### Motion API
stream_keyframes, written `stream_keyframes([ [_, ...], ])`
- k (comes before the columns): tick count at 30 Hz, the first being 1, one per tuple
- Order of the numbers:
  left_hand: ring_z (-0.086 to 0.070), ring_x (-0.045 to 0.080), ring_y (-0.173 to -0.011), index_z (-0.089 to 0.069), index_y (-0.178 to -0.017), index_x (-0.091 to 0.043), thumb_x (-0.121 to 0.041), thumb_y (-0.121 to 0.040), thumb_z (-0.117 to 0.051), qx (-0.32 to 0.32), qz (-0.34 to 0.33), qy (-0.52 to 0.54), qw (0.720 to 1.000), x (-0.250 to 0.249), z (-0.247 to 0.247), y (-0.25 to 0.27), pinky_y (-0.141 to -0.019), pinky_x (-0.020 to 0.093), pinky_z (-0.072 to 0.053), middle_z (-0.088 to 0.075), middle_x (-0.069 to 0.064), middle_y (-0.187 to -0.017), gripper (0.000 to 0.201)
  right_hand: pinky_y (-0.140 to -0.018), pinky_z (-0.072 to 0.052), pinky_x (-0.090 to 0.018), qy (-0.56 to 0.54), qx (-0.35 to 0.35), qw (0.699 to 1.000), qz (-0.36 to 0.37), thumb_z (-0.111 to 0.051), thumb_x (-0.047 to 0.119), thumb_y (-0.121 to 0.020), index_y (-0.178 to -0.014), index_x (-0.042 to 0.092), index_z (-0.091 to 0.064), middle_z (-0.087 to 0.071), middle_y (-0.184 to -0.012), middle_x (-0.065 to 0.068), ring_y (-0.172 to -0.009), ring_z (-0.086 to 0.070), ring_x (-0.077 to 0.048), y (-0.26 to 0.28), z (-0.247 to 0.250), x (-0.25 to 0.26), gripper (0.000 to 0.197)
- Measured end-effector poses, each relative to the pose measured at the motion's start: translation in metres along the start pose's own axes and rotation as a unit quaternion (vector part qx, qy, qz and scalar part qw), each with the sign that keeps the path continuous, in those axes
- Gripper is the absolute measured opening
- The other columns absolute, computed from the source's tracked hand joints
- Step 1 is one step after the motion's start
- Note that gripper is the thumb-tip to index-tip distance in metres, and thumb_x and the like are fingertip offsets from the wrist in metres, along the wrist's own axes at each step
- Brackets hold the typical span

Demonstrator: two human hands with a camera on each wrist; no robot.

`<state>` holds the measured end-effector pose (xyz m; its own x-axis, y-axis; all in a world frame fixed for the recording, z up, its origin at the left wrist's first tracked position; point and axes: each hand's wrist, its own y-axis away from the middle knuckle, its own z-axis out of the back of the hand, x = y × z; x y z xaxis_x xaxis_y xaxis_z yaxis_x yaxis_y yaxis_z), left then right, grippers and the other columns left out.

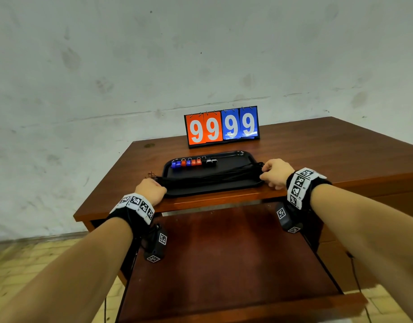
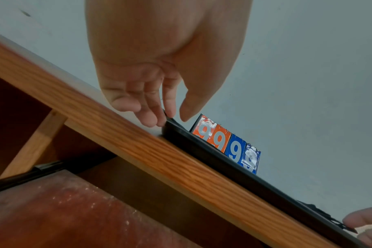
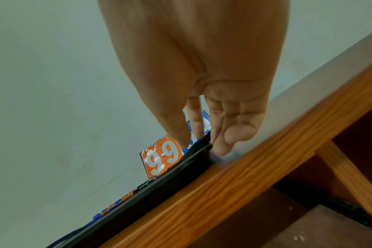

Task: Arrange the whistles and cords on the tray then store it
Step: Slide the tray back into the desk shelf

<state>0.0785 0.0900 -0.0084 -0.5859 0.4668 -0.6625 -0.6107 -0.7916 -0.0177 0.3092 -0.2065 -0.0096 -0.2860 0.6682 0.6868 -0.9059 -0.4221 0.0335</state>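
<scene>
Black tray point(image 1: 226, 186) at bench point(image 1: 317, 150) front edge, before scoreboard point(image 1: 222, 125). Whistles point(image 1: 193, 162) rowed along tray's far rim, cords point(image 1: 208, 177) bundled across near side. My left hand point(image 1: 150, 190) and right hand point(image 1: 276, 173): fingers curled on tray's short ends, grip closed. Judging tray stiff, light; whistles loose, likely slide; keep level.

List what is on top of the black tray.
On the tray: a row of whistles along its far side, black cords across the front. Anything under the cords is hidden.
</scene>
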Motion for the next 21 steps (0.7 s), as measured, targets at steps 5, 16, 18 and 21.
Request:
stream_keyframes([
  [5, -0.069, 0.027, -0.079, -0.066, -0.069, -0.020, -0.019, -0.082, -0.066, 0.005, -0.002, -0.009, 1.000, 0.000, -0.004, -0.002, -0.071, 0.029, -0.051, -0.070, 0.006, -0.077, 0.013, -0.061, -0.057, -0.034, 0.024, -0.008, 1.000, 0.002, -0.068, 0.021, -0.085, -0.090, 0.019, -0.065, -0.071, -0.087, -0.008, -0.077, -0.070, -0.026, 0.000, -0.008, 0.001, 0.006],
  [16, -0.063, 0.022, -0.098, -0.069, -0.104, -0.024, -0.024, -0.089, -0.058, 0.066, -0.040, -0.084, 0.993, -0.001, -0.010, -0.025, -0.084, 0.031, -0.049, -0.067, 0.000, -0.106, 0.019, -0.070, -0.045, -0.027, 0.133, 0.040, 0.990, 0.032, -0.060, 0.020, -0.089, -0.105, 0.024, -0.070, -0.068, -0.103, -0.001, -0.085, -0.060, -0.019, -0.016, -0.013, 0.012, 0.019],
  [18, -0.062, 0.022, -0.099, -0.068, -0.105, -0.025, -0.024, -0.089, -0.058, 0.067, -0.041, -0.092, 0.993, -0.001, -0.010, -0.028, -0.083, 0.030, -0.047, -0.066, 0.000, -0.108, 0.019, -0.075, -0.046, -0.027, 0.144, 0.042, 0.988, 0.033, -0.061, 0.019, -0.089, -0.112, 0.023, -0.067, -0.066, -0.110, -0.002, -0.093, -0.060, -0.021, -0.018, -0.013, 0.013, 0.025],
  [21, -0.062, 0.022, -0.099, -0.066, -0.108, -0.027, -0.026, -0.088, -0.058, 0.070, -0.041, -0.104, 0.991, -0.001, -0.010, -0.032, -0.080, 0.029, -0.045, -0.065, -0.001, -0.109, 0.022, -0.088, -0.049, -0.030, 0.155, 0.044, 0.987, 0.030, -0.060, 0.019, -0.089, -0.123, 0.024, -0.063, -0.062, -0.124, -0.003, -0.109, -0.059, -0.023, -0.020, -0.014, 0.013, 0.035],
])
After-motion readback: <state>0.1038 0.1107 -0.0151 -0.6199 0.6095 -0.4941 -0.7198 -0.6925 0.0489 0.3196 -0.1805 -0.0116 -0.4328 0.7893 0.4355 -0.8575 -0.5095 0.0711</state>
